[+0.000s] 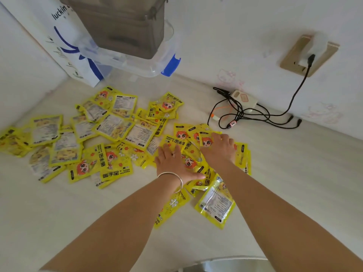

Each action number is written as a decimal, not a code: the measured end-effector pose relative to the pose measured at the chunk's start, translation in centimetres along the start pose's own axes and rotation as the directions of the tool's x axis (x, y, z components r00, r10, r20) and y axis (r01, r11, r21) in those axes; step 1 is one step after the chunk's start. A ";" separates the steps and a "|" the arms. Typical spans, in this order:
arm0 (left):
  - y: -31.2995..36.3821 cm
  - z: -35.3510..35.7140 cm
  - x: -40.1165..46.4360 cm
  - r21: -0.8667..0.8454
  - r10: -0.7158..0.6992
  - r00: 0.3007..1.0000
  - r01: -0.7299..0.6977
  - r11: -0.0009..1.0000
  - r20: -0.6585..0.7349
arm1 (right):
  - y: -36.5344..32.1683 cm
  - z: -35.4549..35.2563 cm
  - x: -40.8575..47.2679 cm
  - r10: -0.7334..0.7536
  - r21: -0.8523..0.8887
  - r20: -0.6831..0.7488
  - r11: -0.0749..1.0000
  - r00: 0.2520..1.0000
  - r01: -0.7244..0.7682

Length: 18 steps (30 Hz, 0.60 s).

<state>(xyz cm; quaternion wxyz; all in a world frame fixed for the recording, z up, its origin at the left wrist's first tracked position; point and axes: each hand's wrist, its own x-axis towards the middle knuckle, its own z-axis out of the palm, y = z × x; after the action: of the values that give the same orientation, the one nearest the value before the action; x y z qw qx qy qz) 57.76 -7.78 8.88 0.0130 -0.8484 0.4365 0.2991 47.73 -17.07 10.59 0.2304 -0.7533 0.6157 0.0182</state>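
Left hand [172, 163], silver bangle [177, 178] on the wrist, lay flat on the yellow hand-warmer packets [115, 160], fingers [167, 149] straight and spread, pressing down. Right hand [220, 148] sat on a face-up packet [205, 141] just beside it, fingers curled down; a real grip couldn't be told. Packets were scattered across the white surface [294, 173], most to the left. Clear storage box [137, 63], paper bag [68, 48] and black cables [245, 116] were by the wall.

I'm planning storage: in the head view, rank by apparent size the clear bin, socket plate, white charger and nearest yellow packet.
1. Clear bin.
2. Socket plate and packet: alike; the packet's nearness leaves it unsure.
3. Charger.
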 end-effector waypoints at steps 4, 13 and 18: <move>0.7 0.7 0.6 0.112 0.024 0.999 -0.029 0.993 0.044 | -0.9 1.0 1.1 0.027 -0.132 0.077 0.991 0.997 -0.017; -0.7 -0.3 1.4 0.159 0.183 0.983 -0.177 0.971 -0.019 | -0.7 0.5 2.4 -0.016 -0.032 0.041 0.999 0.999 0.017; 0.1 -0.4 0.5 0.237 0.217 0.976 -0.209 0.949 -0.006 | -0.9 0.4 2.3 -0.113 -0.231 0.026 0.966 0.993 0.116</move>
<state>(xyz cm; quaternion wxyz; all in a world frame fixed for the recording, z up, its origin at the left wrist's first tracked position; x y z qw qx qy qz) 58.09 -8.29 8.93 0.0742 -0.7934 0.5581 0.2314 49.20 -18.93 9.75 0.1456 -0.8092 0.5633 0.0815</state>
